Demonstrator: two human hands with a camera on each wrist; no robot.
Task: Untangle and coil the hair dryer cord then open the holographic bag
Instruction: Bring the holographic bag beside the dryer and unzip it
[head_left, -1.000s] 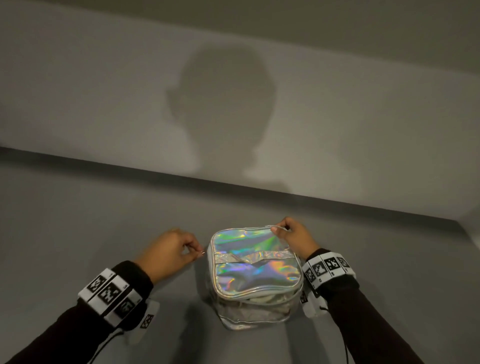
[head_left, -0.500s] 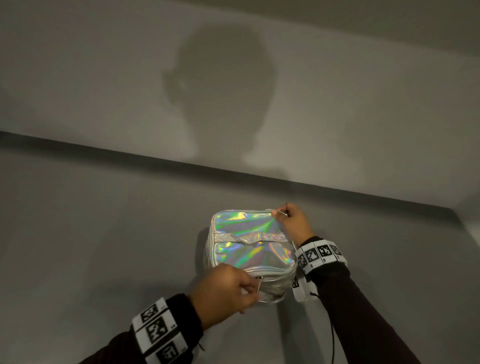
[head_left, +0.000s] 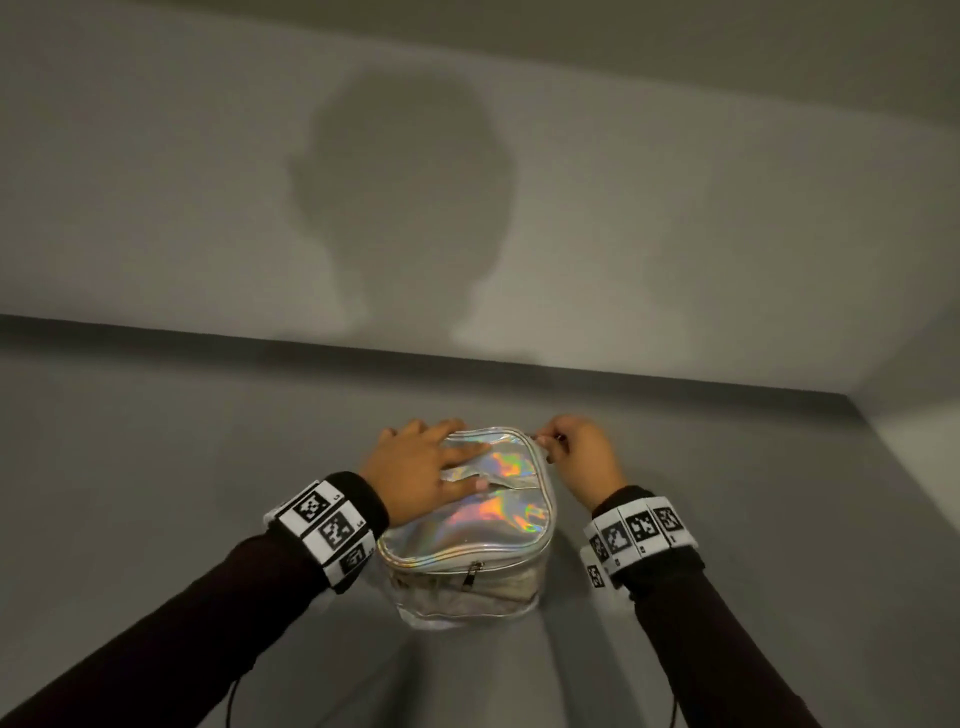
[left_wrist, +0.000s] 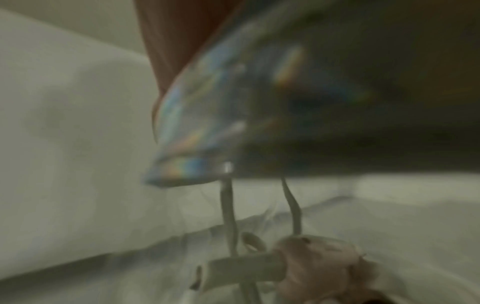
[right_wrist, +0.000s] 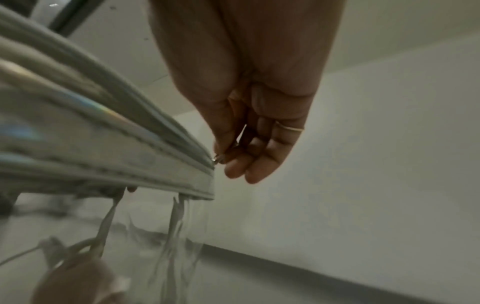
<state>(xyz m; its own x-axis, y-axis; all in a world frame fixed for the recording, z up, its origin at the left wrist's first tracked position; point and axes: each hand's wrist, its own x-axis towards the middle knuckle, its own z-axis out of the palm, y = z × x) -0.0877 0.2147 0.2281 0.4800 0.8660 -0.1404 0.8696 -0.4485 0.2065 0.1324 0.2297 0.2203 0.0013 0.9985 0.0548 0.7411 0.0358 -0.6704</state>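
The holographic bag (head_left: 475, 512) is positioned upright on the grey desk (head_left: 156, 457), between the two hands and close to the near edge of the head view. Its iridescent lid faces upward; the side walls below the lid are transparent. A second zipper pull (head_left: 471, 573) hangs at the front of the lid seam, untouched.

The left hand (head_left: 418, 475) is laid flat on the far left part of the lid. Its fingers (head_left: 460, 457) are extended and spread, pressing on the lid surface; nothing is gripped.

The right hand (head_left: 582, 457) is placed at the far right corner of the bag. In the right wrist view, a small metal zipper pull (right_wrist: 217, 158) is pinched between thumb and index finger at the end of the zipper track, with the remaining fingers (right_wrist: 255, 164) loosely extended below. A thin ring (right_wrist: 289, 128) is worn on one of them.

The left wrist view is heavily blurred; only the lid edge and transparent wall are discernible. Black sleeves and marker wristbands (head_left: 327, 527) are worn on both forearms.
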